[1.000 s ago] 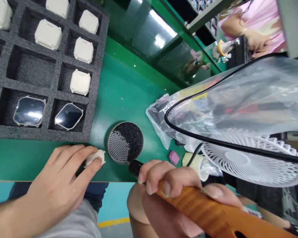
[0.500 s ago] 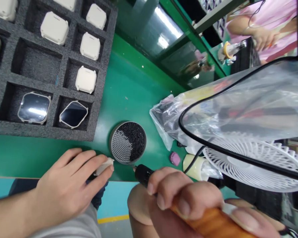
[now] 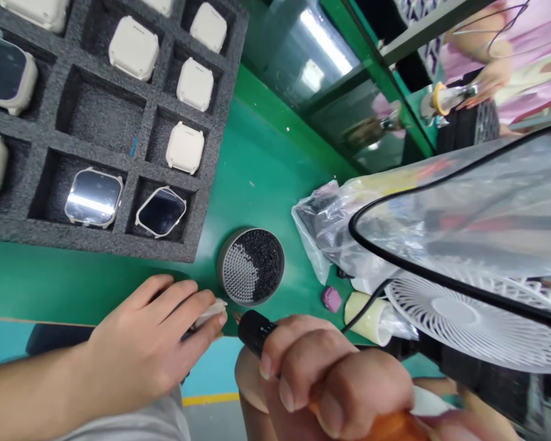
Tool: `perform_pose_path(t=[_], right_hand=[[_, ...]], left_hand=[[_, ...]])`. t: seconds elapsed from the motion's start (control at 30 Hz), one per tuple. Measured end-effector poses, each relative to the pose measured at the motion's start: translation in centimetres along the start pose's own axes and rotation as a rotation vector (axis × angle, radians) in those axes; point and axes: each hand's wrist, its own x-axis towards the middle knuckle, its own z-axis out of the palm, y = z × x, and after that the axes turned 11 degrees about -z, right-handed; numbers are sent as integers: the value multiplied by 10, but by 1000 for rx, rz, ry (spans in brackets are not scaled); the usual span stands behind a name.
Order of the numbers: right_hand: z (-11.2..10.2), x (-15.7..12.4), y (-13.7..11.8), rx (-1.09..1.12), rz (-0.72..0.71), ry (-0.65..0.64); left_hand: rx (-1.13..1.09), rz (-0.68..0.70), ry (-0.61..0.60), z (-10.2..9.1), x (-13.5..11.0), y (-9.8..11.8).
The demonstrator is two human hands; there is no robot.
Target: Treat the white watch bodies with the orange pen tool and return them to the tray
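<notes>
My left hand (image 3: 149, 343) pinches a white smartwatch case (image 3: 213, 310) between thumb and fingers at the bench's front edge. The fingers hide most of the case. In my right hand (image 3: 335, 373) is a screwdriver (image 3: 256, 332) with a black nose and an orange handle. Its thin tip points left, close to the case; whether they touch I cannot tell. Just beyond the two hands stands a round dish (image 3: 239, 277) with a dimpled floor, its right part covered by tiny black pieces that look like screws.
A grey foam tray (image 3: 165, 251) at the left holds several watches, some face up, some face down. To the right lie a plastic-wrapped bundle (image 3: 395, 208), a black cable (image 3: 362, 236), a purple block (image 3: 331, 299), a yellowish roll (image 3: 367, 318) and a white fan (image 3: 468, 318). Another person works opposite.
The screwdriver tip has moved left, nearer to the watch case. My view has shifted, so the tray and dish appear further right. Both hands keep their hold.
</notes>
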Motion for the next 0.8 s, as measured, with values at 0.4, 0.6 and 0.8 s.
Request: perform_pose_path(t=[0.4, 0.6, 0.8], right_hand=[[0, -4, -2, -117, 94, -159], [-6, 22, 8, 168, 51, -422], [4, 31, 10, 208, 37, -459]], left_hand=[[-9, -8, -2, 1, -4, 0], [-27, -1, 50, 4, -2, 0], [-31, 17, 65, 3, 0, 0]])
